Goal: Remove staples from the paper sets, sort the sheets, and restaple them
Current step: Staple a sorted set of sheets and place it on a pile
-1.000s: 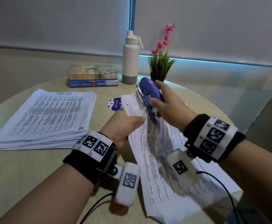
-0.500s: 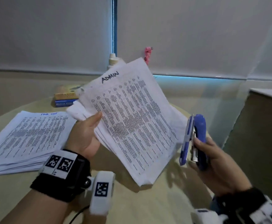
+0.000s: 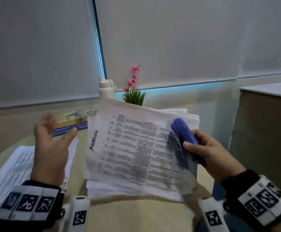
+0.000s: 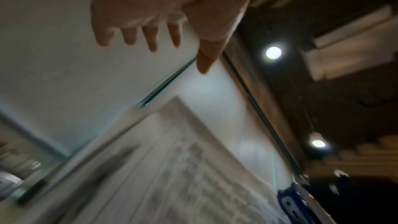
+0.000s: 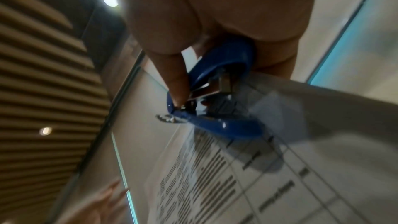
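"ADMIN" handwritten in black marker on top sheet of paper set (blurred, reads sideways). Printed table text below illegible. Blue book spine lettering unreadable.

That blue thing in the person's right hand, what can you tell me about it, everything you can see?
It is a blue stapler with a glossy, plastic-looking shell and a silvery metal staple channel inside, seen best in the right wrist view. The right hand grips its rear end, thumb along one side and fingers round the other. It is held in the air, nose pointing up and away, against the right edge of the printed paper set. Whether paper sits between its arms is too blurred to tell.
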`<move>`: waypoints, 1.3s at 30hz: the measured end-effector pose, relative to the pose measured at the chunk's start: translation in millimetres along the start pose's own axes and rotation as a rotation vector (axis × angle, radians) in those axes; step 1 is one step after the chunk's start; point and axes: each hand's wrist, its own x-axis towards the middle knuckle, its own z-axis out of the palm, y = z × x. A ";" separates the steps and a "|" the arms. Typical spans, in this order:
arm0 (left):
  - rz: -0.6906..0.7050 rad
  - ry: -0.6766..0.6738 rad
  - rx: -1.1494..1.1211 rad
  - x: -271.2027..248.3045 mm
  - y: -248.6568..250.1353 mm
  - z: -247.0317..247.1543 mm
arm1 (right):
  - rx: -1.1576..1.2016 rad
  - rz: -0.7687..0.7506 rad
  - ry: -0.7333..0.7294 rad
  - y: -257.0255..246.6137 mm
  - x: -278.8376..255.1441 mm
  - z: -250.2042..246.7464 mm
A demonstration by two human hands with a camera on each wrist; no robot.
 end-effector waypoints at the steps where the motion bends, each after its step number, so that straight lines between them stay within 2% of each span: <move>1: 0.060 -0.050 0.080 4.1 6.7 2.2 | -0.072 0.002 -0.044 -5.0 3.2 -1.6; 3: 0.096 -0.294 0.223 7.5 22.5 13.1 | -0.211 0.010 -0.155 -14.3 10.2 -1.2; 7: 0.117 -0.832 0.682 2.3 34.1 51.3 | -0.443 0.035 -0.364 -22.5 26.5 6.5; 9: 0.020 -1.017 0.732 1.4 28.3 69.2 | -0.529 0.039 -0.433 -25.6 32.3 12.5; 11: -0.075 -1.092 0.746 0.4 18.6 78.1 | -0.590 0.051 -0.498 -27.6 37.9 16.9; 14: -0.160 -1.087 0.669 -7.9 3.1 83.3 | -0.708 0.049 -0.544 -28.9 44.4 21.0; 16: -0.219 -1.049 0.601 -15.3 -4.9 83.4 | -0.856 0.012 -0.495 -26.5 49.0 22.1; 19: -0.303 -1.030 0.560 -17.6 -15.7 80.5 | -1.119 -0.145 -0.341 -19.9 53.4 23.5; 22: -0.368 -1.044 0.483 -15.9 -21.0 78.5 | -1.229 -0.343 -0.255 -14.2 53.9 28.2; 25: -0.469 -1.062 0.293 -16.8 -27.2 78.1 | -1.352 -0.543 -0.207 -15.6 54.0 35.4; 28: -0.506 -1.074 0.198 -16.2 -35.6 76.5 | -1.456 -0.643 -0.215 -19.1 56.0 41.2; 33: -0.610 -1.019 -0.001 -20.9 -52.7 72.3 | -1.459 -0.641 -0.297 -20.5 59.5 46.8; 39: -0.591 -0.946 -0.046 -18.4 -62.1 67.2 | -1.415 -0.581 -0.382 -17.4 64.9 51.7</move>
